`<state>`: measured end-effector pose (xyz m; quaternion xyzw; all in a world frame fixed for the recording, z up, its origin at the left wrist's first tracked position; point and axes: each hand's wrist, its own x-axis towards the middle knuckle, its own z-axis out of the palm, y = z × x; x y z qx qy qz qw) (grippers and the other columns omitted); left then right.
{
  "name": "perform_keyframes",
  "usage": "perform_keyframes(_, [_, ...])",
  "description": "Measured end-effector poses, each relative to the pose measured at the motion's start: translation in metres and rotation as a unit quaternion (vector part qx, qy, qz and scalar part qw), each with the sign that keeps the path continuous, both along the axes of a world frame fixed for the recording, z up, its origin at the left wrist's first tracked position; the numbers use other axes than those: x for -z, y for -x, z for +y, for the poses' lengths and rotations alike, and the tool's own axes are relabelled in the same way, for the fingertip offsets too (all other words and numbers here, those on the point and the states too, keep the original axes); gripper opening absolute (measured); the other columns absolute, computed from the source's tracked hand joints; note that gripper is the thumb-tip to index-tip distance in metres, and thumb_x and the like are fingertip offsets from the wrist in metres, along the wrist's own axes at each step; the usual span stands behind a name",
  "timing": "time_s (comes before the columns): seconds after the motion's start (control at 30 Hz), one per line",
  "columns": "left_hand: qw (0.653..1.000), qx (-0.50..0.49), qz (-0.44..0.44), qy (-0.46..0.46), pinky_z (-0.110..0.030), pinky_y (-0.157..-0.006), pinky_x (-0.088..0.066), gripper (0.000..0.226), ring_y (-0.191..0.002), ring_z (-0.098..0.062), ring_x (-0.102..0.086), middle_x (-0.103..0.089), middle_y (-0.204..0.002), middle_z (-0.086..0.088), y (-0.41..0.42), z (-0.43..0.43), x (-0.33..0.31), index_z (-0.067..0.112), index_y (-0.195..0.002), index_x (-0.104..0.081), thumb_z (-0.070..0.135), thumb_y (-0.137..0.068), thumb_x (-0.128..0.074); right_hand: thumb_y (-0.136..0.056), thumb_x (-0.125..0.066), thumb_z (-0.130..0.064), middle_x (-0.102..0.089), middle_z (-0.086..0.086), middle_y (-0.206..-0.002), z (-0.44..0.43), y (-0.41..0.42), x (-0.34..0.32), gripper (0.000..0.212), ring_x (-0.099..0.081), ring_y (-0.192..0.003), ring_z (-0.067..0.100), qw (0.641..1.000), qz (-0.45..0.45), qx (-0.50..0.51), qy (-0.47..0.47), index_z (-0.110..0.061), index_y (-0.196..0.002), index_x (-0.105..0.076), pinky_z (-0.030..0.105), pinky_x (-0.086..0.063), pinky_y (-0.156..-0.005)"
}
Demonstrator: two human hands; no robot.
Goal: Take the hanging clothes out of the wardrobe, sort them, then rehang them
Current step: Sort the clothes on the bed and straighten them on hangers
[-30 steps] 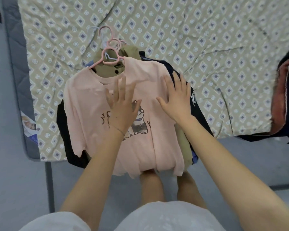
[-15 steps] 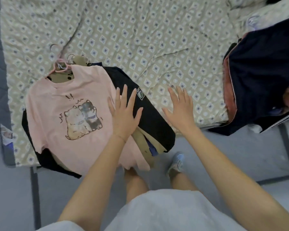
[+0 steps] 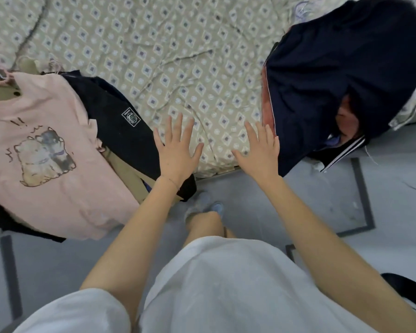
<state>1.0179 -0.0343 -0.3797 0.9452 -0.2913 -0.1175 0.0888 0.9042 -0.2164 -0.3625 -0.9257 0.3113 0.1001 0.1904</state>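
A pile of clothes on hangers lies at the left of the bed: a pink t-shirt point(image 3: 46, 150) with a cat print on top, a black garment point(image 3: 120, 121) with a small patch and a khaki one point(image 3: 127, 174) beneath it. A second pile topped by a dark navy garment point(image 3: 334, 75) lies at the bed's right edge. My left hand point(image 3: 177, 152) hovers with fingers spread beside the black garment's hem. My right hand point(image 3: 261, 150) is spread flat over the sheet, its fingers at the navy garment's edge. Neither hand holds anything.
The bed carries a beige sheet point(image 3: 178, 56) with a diamond pattern. Its front edge runs just under my hands. Grey floor point(image 3: 322, 200) with dark tape lines lies below. My feet point(image 3: 207, 207) stand close to the bed. Pink hangers point(image 3: 0, 76) stick out at the far left.
Both hands left the pink t-shirt pile and moved right across the bed; the view turned right, bringing the navy pile nearer. My right hand now reaches the navy garment's edge.
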Motion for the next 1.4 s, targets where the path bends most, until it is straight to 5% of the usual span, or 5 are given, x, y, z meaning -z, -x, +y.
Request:
perform_keyframes(0.23, [0.999,0.011,0.038,0.029,-0.055,-0.118,0.007,0.07,-0.153,-0.029,-0.005,-0.018,-0.164,-0.006,-0.022,-0.072,0.006,0.024,-0.157,-0.024,0.058,-0.096,-0.024,-0.094,-0.054,-0.05,-0.01,0.006,-0.164,-0.065,-0.011,0.002,0.078,-0.002,-0.151,0.029,1.0,0.01,0.018,0.019,-0.027,-0.157,-0.013,0.051,-0.005,-0.121])
perform_keyframes(0.67, [0.994,0.047,0.076,0.057,-0.055,-0.119,0.007,0.063,-0.153,-0.028,-0.001,-0.01,-0.166,-0.007,-0.094,-0.247,0.0,0.022,-0.158,-0.017,0.046,-0.103,-0.039,-0.1,-0.042,-0.051,-0.012,0.009,-0.164,-0.221,-0.076,-0.016,0.068,-0.003,-0.151,0.03,0.994,-0.015,0.106,0.02,-0.026,-0.157,-0.015,0.051,-0.005,-0.12])
perform_keyframes(1.4, [0.978,-0.095,0.17,0.073,-0.053,-0.121,-0.003,0.068,-0.153,-0.025,-0.004,-0.006,-0.166,-0.005,-0.095,-0.485,0.077,0.021,-0.159,-0.008,0.043,-0.103,-0.041,-0.098,-0.049,-0.047,-0.001,0.011,-0.165,-0.488,-0.127,0.044,0.074,0.006,-0.151,0.031,1.0,0.018,-0.016,-0.017,-0.023,-0.157,-0.012,0.043,-0.004,-0.123])
